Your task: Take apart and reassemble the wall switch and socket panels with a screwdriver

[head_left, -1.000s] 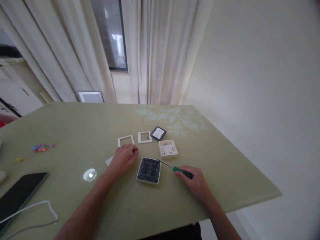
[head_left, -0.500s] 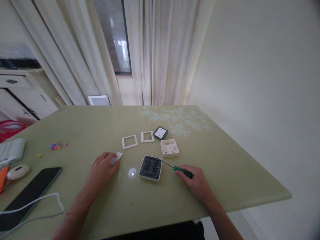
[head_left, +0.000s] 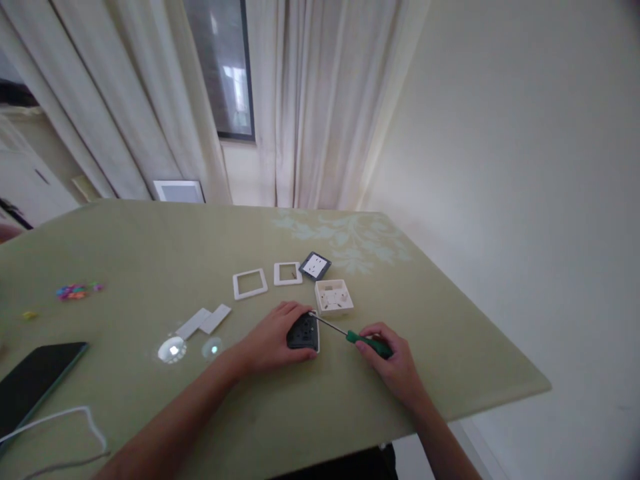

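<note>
My left hand (head_left: 277,337) grips a square wall socket (head_left: 304,332) with a dark inner face and a white rim, which rests on the table; the fingers and palm cover its left part. In my right hand (head_left: 393,360) is a screwdriver (head_left: 369,343) with a green handle. Its thin metal shaft points left, and the tip is at the socket's upper right edge; whether it touches cannot be made out. Just behind stands an open white mounting box (head_left: 334,297). A second socket (head_left: 315,266), dark with a white face, leans on a white frame (head_left: 288,274).
Another white frame (head_left: 250,284) lies further left. Two white strips (head_left: 204,321) lie left of my left hand. A black phone (head_left: 43,377), a white cable (head_left: 60,411) and small colourful pieces (head_left: 75,291) are on the table's left side. A wall rises at the right.
My left hand has let go of the white strip and moved right onto the socket. The screwdriver stays near the socket's corner. The view has shifted slightly right.
</note>
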`<state>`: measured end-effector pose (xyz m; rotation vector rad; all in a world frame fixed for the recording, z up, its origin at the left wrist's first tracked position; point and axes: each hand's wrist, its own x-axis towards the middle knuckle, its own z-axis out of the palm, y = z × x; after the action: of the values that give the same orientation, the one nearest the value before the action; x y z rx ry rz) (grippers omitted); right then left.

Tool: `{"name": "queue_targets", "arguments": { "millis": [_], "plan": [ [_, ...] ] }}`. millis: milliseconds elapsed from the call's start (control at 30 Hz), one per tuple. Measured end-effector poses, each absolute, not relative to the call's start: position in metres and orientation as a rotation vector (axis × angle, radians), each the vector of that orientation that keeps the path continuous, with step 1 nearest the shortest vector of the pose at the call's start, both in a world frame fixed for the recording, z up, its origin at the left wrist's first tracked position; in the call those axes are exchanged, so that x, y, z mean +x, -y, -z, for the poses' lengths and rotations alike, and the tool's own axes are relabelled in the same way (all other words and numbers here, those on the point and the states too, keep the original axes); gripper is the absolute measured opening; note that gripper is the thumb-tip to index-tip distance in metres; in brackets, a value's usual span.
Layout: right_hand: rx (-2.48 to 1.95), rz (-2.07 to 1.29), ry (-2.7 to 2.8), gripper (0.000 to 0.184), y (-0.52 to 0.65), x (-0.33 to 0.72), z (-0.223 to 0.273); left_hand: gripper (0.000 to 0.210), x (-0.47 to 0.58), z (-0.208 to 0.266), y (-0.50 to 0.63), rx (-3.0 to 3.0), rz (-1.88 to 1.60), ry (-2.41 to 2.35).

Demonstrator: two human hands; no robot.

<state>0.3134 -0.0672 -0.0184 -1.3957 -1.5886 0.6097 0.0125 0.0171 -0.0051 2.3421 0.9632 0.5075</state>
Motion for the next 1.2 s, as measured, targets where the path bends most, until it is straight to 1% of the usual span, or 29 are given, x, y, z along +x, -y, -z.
{"name": "queue_targets", "arguments": {
  "millis": [100,200,300,400,533,633,833,1033,1200],
  "plan": [
    [-1.309,-0.506,1.585,0.018,0.06,0.311,0.001,0.077,-0.003,0.017,-0.022,2.298,-0.621,-1.05],
    [-1.159,-0.347,1.471,0.027,0.035,0.292,-0.03,0.073,-0.018,0.02,-0.026,2.282,-0.638,-1.118],
    [-0.959,-0.072,1.637,0.014,-0.002,0.259,-0.066,0.073,-0.021,0.021,-0.028,2.261,-0.66,-1.133],
    [-0.749,0.064,1.796,0.014,-0.037,0.222,-0.087,0.073,-0.019,0.025,-0.027,2.26,-0.696,-1.14],
    [-0.639,0.014,1.862,0.011,-0.062,0.189,-0.081,0.073,-0.018,0.03,-0.025,2.286,-0.726,-1.126],
    [-0.577,-0.021,1.914,0.011,-0.064,0.185,-0.072,0.073,-0.019,0.029,-0.025,2.285,-0.702,-1.098],
    [-0.695,-0.046,1.827,0.013,-0.057,0.196,-0.079,0.075,-0.02,0.026,-0.022,2.255,-0.676,-1.096],
    [-0.69,-0.143,1.843,0.014,-0.06,0.193,-0.077,0.077,-0.02,0.025,-0.019,2.253,-0.683,-1.101],
    [-0.525,-0.218,1.894,0.014,-0.058,0.192,-0.076,0.066,-0.019,0.018,-0.019,2.227,-0.645,-1.119]
  ]
}}
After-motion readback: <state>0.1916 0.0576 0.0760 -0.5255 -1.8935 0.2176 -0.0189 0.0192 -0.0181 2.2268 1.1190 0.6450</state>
